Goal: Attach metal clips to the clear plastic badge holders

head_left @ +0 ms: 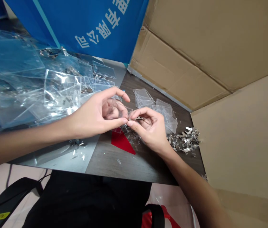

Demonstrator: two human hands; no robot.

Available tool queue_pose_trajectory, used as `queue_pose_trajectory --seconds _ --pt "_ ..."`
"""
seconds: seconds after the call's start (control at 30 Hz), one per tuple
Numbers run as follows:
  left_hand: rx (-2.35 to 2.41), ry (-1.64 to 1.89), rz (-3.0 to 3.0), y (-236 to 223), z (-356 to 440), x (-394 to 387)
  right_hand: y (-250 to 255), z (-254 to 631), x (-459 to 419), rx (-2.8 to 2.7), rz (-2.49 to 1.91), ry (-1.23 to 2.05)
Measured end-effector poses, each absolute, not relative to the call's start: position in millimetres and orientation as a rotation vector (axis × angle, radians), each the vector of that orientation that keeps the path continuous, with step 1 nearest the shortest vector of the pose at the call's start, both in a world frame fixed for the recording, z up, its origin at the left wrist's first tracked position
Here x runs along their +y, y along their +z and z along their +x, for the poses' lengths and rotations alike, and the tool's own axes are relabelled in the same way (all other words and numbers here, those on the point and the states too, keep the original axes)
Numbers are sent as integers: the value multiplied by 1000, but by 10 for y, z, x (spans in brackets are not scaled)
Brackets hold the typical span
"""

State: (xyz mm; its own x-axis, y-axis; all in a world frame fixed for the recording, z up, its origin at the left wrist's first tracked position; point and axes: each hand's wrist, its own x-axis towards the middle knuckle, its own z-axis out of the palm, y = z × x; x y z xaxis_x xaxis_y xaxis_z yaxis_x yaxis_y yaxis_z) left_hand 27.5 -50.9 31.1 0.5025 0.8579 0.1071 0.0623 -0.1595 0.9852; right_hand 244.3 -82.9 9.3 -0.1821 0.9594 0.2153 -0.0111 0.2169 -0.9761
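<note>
Left hand [93,115] curled narrow round clear plastic badge holder [116,110]; right hand [149,129] pinches small metal clip [135,119] near holder. From clip: stacked holders [144,98] behind, loose clips [183,141] right, bagged holders [22,76] far left. Risk: loosened pinch could drop clip among plastic scraps [131,136] on surface [105,158].

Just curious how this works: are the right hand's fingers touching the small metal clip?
Touching: the head view shows the right hand with its fingers pinching the small metal clip.

Bright even light, glare on plastic sleeves [60,88], curved edges
</note>
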Motion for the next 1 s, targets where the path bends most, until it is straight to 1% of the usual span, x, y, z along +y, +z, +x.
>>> queue_pose_trajectory --seconds 0.13,0.2,0.27,0.37,0.5,0.6,0.7,0.87,1.0 --pt "798 898 1653 295 266 -491 40 2454 -802 -1471 -982 1147" --pt "838 943 1725 322 238 -443 4 2481 -772 -1508 -1051 1070" --pt "961 995 1848 382 187 -368 -20 2525 -735 -1660 -1102 902" --pt "1250 1062 2049 489 70 -219 -30 2595 -678 -2032 -1133 664" --pt "1534 1071 2214 564 -112 -29 -40 2630 -634 -2274 -1136 627" --pt "1651 1037 2272 575 -226 58 -50 2632 -636 -2271 -1117 628" --pt "1797 975 2252 552 -305 117 -50 2666 -632 -2153 -1161 544" --pt "2016 922 2222 429 -386 217 -23 2800 -570 -1913 -1507 438" --pt "1986 886 2372 396 -375 212 114 2883 -602 -1957 -1764 470"
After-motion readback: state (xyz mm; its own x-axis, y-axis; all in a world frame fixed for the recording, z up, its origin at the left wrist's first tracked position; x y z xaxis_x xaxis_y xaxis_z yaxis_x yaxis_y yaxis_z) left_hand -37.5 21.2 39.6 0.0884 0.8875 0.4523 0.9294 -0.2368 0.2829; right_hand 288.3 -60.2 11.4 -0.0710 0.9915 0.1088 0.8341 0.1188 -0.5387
